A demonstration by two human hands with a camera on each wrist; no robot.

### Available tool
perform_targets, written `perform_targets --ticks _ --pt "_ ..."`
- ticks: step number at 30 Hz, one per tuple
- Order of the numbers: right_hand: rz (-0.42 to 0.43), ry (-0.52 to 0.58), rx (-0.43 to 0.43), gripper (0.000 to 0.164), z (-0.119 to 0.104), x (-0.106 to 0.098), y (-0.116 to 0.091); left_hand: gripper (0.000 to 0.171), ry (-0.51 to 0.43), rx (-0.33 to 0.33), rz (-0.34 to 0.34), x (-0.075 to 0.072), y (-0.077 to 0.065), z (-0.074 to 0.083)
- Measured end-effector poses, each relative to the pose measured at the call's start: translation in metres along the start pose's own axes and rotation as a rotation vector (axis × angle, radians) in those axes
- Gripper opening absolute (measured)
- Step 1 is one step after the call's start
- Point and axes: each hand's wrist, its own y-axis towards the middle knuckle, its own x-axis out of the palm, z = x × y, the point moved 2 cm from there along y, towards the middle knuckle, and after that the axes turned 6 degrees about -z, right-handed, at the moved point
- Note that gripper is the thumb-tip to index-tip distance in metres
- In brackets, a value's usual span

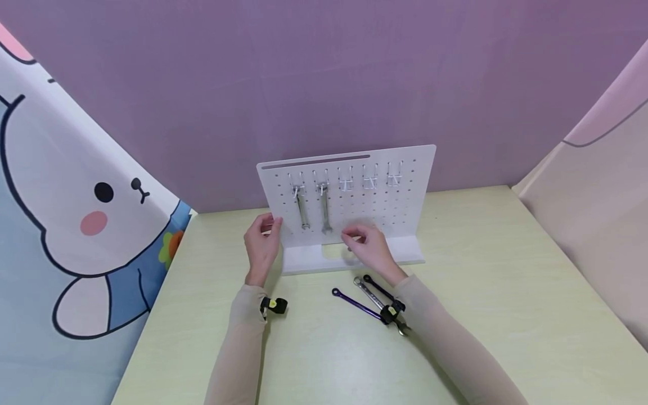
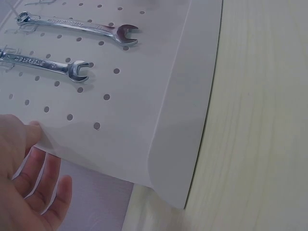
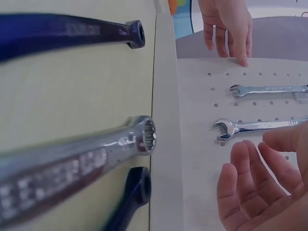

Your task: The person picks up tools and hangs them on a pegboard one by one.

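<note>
A white pegboard (image 1: 374, 211) stands upright on its base. Two silver combination wrenches hang from its left hooks: a smaller wrench (image 1: 302, 211) and a longer wrench (image 1: 325, 211) beside it. My left hand (image 1: 262, 242) grips the board's left edge, thumb on the front face and the other fingers past the edge. Close to the longer wrench's lower end is my right hand (image 1: 370, 247), fingers loosely bent and nothing held. On the table below lie a purple wrench (image 1: 354, 302), a silver wrench (image 1: 368, 291) and a dark wrench (image 1: 377, 286), partly hidden by the right wrist's strap.
Three wire hooks (image 1: 370, 181) without wrenches line the board's upper right. The light wooden table (image 1: 486, 281) extends on both sides. Behind the board hangs a purple cloth (image 1: 324, 79), with a cartoon-printed cloth (image 1: 71, 185) on the left.
</note>
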Motion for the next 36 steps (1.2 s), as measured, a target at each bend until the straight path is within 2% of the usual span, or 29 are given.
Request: perform_targets --ticks 7,18,28,36 --pt "-0.069 0.001 0.025 0.03 0.007 0.0 -0.01 0.026 0.005 0.001 0.0 0.0 -0.001 0.0" --pt "-0.169 -0.059 0.061 0.028 0.01 0.001 -0.032 0.026 0.002 -0.013 -0.005 0.0 -0.003 0.0" --pt "-0.242 -0.11 0.053 0.029 0.015 -0.001 -0.051 0.029 0.01 -0.011 -0.013 0.001 0.001 0.002" --pt "-0.293 -0.132 0.024 0.025 0.02 -0.002 -0.068 0.027 -0.007 -0.012 -0.002 -0.002 -0.001 0.004"
